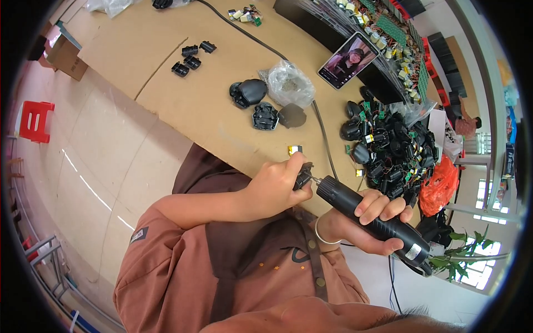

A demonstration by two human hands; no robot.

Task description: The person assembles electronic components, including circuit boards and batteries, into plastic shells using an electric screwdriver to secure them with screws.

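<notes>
My left hand [277, 180] is closed around a small black plastic part [303, 176], holding it near the table's front edge. My right hand [355, 234] grips a black electric screwdriver [340, 195], which tilts down to the right. Its thin metal bit points left and meets the black part, though the exact contact spot is too small to make out. Just beyond my left fingers lies a small silver-and-yellow component [295, 150]. Farther off are black rounded shells [250, 92], an open black housing [265, 116] and a dark oval cover [292, 116].
A big heap of black parts with wires [391, 150] covers the table's right side, beside an orange plastic bag [440, 186]. A phone [348, 60] leans behind it. A clear plastic bag [290, 83], a black cable [321, 119] and several small black pieces [191, 62] lie farther back.
</notes>
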